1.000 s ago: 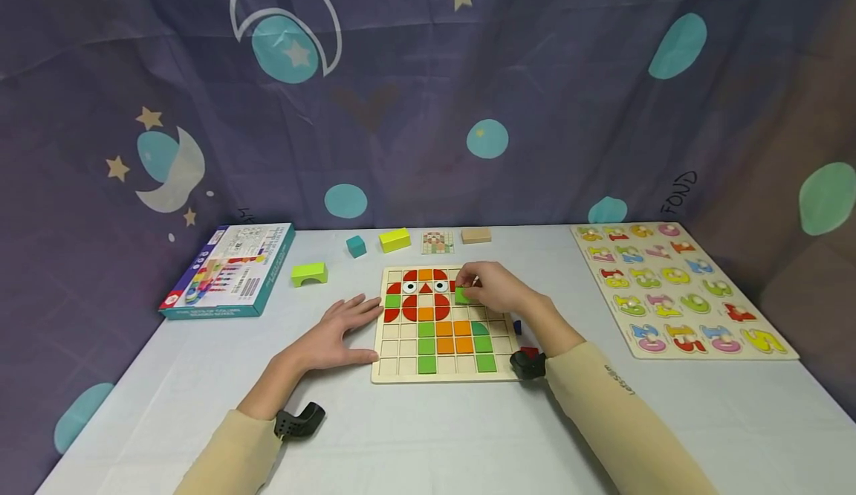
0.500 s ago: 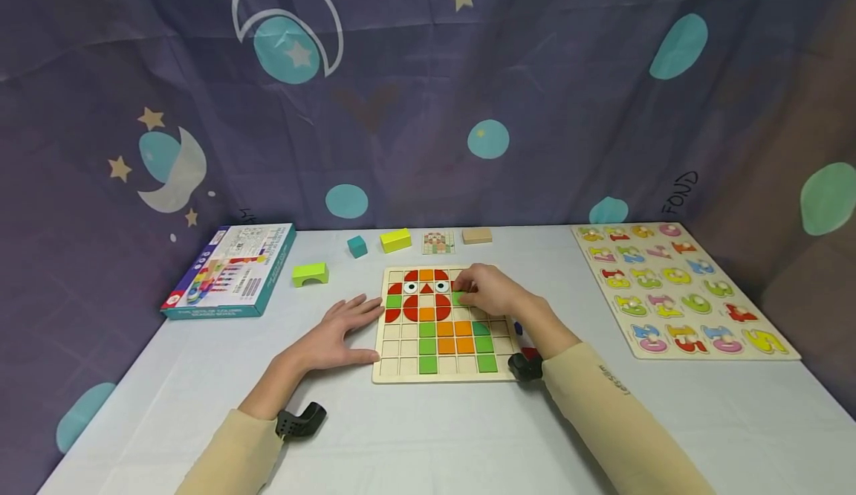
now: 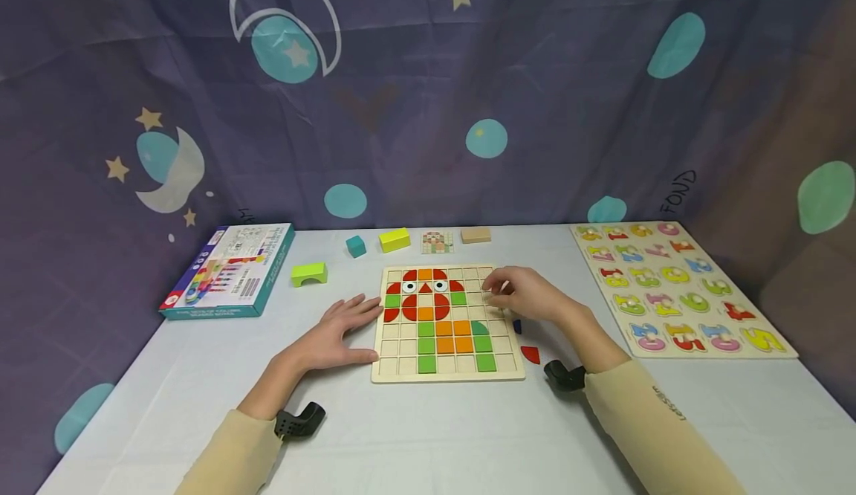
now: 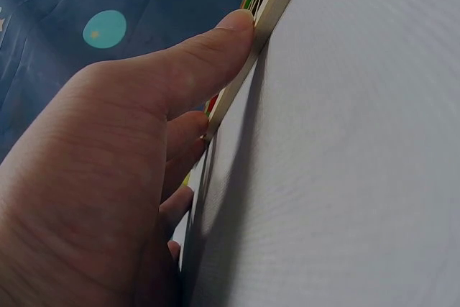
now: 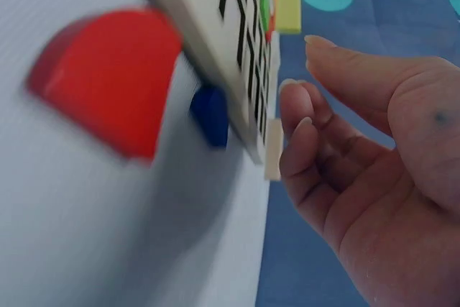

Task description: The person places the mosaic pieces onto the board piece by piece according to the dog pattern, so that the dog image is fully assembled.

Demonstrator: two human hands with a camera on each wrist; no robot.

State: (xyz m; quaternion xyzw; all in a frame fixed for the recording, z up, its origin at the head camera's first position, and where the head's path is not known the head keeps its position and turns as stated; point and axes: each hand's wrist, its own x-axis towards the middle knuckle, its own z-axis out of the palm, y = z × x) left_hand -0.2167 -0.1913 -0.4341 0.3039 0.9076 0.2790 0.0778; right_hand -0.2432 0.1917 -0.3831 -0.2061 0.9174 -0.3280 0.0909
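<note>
A wooden grid board (image 3: 448, 377) lies on the table, bearing red, orange, green and eye-marked tiles. My left hand (image 3: 334, 337) rests spread at its left side; in the left wrist view the thumb (image 4: 215, 44) touches the board's edge. Over the board's right columns hovers my right hand (image 3: 531, 294), fingers loosely bent. The right wrist view shows a gap between thumb and fingers, with nothing held. A green square tile (image 3: 458, 299) sits in a cell left of that hand. Beside the board's right edge lie a red quarter-round tile (image 5: 108, 80) and a small dark blue piece (image 5: 210, 114).
Behind the board stand a teal block (image 3: 356, 247), a yellow block (image 3: 394, 240), a pattern card (image 3: 438, 242) and a tan block (image 3: 476, 235). A green arch block (image 3: 309, 273) and a flat box (image 3: 230, 272) are at left, a number puzzle board (image 3: 722, 343) at right.
My right hand has let go of the green square tile in its cell and moved right, uncovering the tile and the red quarter-round tile. My left hand has stayed in place.
</note>
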